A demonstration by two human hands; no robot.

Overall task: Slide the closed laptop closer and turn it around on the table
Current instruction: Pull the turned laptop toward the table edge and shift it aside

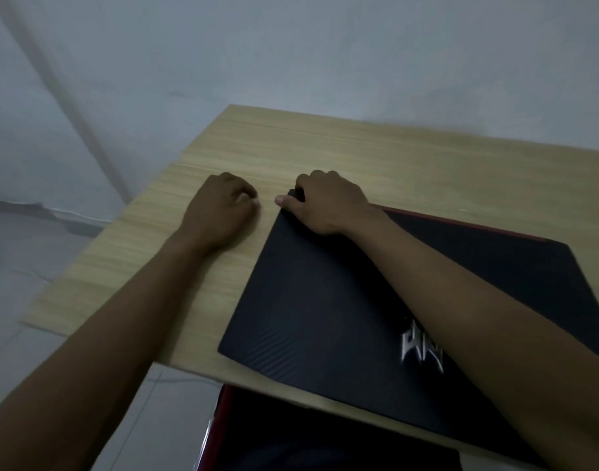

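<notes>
A closed black laptop [328, 300] with a silver logo and a red strip along its far edge lies skewed on the light wooden table [325, 147], with one near corner close to the table's front edge. My right hand [325, 202] grips the laptop's far left corner, fingers curled over the edge and thumb on the lid. My right forearm crosses the lid and hides part of the logo. My left hand [220, 209] rests on the bare wood just left of that corner, fingers curled in loosely, holding nothing and not touching the laptop.
A grey wall rises right behind the table. The table's left edge drops to a pale tiled floor [26, 253]. Below the front edge sits a dark object with a red rim [291, 433].
</notes>
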